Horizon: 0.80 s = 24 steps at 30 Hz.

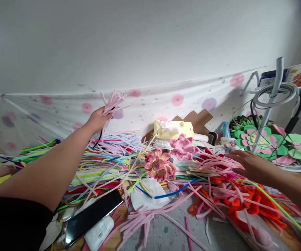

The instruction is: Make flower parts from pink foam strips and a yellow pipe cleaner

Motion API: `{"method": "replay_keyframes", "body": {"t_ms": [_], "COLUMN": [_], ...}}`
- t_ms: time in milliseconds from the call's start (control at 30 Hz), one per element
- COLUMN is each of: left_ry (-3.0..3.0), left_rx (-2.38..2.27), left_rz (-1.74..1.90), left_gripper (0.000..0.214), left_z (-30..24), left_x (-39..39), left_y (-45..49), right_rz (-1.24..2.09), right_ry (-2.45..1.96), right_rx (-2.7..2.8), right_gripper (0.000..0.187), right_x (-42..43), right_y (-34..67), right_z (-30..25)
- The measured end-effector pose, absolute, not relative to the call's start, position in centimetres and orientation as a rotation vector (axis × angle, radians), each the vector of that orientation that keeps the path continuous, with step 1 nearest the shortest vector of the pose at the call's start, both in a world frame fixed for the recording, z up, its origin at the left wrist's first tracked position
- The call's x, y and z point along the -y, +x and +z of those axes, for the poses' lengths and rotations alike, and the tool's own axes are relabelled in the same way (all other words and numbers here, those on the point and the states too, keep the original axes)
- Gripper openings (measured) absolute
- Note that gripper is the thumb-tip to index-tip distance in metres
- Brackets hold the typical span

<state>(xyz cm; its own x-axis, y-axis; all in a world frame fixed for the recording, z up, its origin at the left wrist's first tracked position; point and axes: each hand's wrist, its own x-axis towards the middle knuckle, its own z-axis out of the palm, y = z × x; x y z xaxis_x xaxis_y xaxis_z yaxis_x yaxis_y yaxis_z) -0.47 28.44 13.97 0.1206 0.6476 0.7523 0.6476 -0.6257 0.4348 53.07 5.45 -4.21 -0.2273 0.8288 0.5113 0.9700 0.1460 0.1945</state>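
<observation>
My left hand (100, 118) is raised at the left, closed around a bundle of pale pink pipe cleaners (114, 101) whose ends fan out above the fist. At the right, my right hand (241, 161) reaches low over a pile of pink pipe cleaners (215, 161). Its fingers look stretched out and touch or almost touch the strands; their undersides are hidden. Between the hands, a dark pink pipe-cleaner flower (160, 165) and a lighter pink flower (183, 146) rest on the heap.
Many-coloured pipe cleaners (100, 170) spread across the table. In front lie a black phone (94, 216), a white device (99, 233), loose pink strands (142, 223) and an orange-red pile (255, 198). A yellow pack (173, 129) stands behind; a white post with coiled cable (276, 94) rises at right.
</observation>
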Motion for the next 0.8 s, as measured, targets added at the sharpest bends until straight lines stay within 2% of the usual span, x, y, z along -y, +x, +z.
{"method": "replay_keyframes", "body": {"t_ms": [100, 300, 433, 567, 633, 800], "left_ry": [2.218, 1.906, 1.700, 1.525, 1.416, 1.325], "left_rx": [-1.202, -0.787, -0.317, -0.144, -0.250, -0.753], "left_rz": [1.848, 2.333, 2.337, 2.165, 2.118, 1.746], "left_gripper": [0.009, 0.019, 0.013, 0.009, 0.007, 0.021], "left_z": [16.2, 22.7, 23.7, 19.4, 15.4, 4.8], "left_x": [-27.1, -22.4, -16.5, -10.2, -7.4, -2.5], "left_y": [0.4, 1.3, 1.4, 2.7, 4.3, 9.8], "right_rz": [-0.667, -0.560, -0.453, -0.318, -0.277, -0.289], "right_ry": [-1.682, -1.503, -1.345, -1.190, -1.146, -1.145], "right_rx": [2.139, 2.095, 2.080, 1.981, 1.954, 2.104], "right_gripper": [0.033, 0.035, 0.037, 0.038, 0.043, 0.077], "right_x": [-4.6, -2.0, 0.4, 3.5, 4.8, 5.7], "right_y": [49.5, 43.3, 40.2, 36.2, 33.9, 28.3], "right_z": [-2.2, 1.0, 2.0, 3.5, 4.3, 4.4]}}
